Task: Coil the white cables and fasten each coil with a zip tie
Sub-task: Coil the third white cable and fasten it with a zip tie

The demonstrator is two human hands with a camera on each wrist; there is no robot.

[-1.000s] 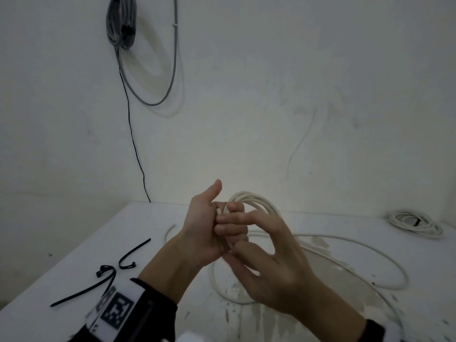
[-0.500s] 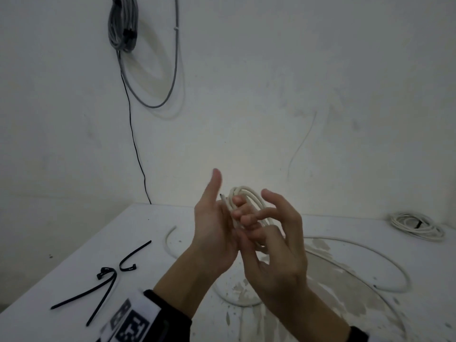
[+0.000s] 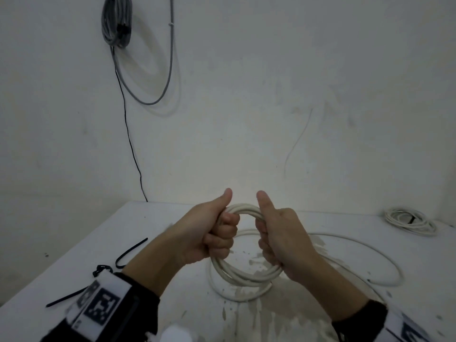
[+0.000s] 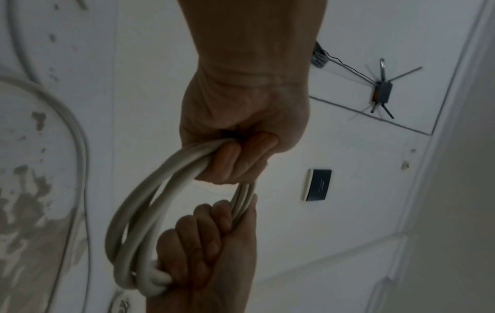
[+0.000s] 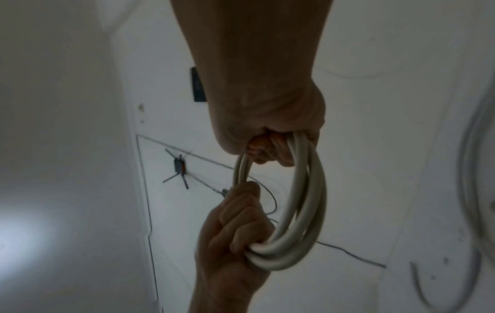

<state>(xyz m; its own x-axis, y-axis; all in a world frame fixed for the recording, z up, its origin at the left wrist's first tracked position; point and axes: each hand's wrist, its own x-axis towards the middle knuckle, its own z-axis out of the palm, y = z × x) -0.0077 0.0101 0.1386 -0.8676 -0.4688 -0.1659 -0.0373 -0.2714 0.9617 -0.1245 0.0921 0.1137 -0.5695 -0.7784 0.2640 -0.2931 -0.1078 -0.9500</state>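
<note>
Above the white table [image 3: 74, 243] I hold a white cable coil [image 3: 246, 276] of several loops upright. My left hand [image 3: 217, 233] grips its left side in a fist, thumb up. My right hand [image 3: 278, 240] grips the right side the same way. The cable's loose tail [image 3: 370, 250] curves over the table to the right. In the left wrist view my left hand [image 4: 241, 152] clasps the coil [image 4: 150, 201], with the right hand [image 4: 209, 254] below. The right wrist view shows my right hand [image 5: 273, 146] on the coil [image 5: 308, 201], opposite the left hand [image 5: 235, 228].
Black zip ties [image 3: 130, 250] lie on the table's left part, another zip tie [image 3: 66, 296] near my left sleeve. A second white coil [image 3: 407, 220] lies at the back right by the wall. A grey cable bundle [image 3: 116, 21] hangs on the wall, a thin black wire [image 3: 128, 134] below it.
My hands were close together with the right fingers spread at the loops. They have moved apart, and each now grips one side of the coil in a fist.
</note>
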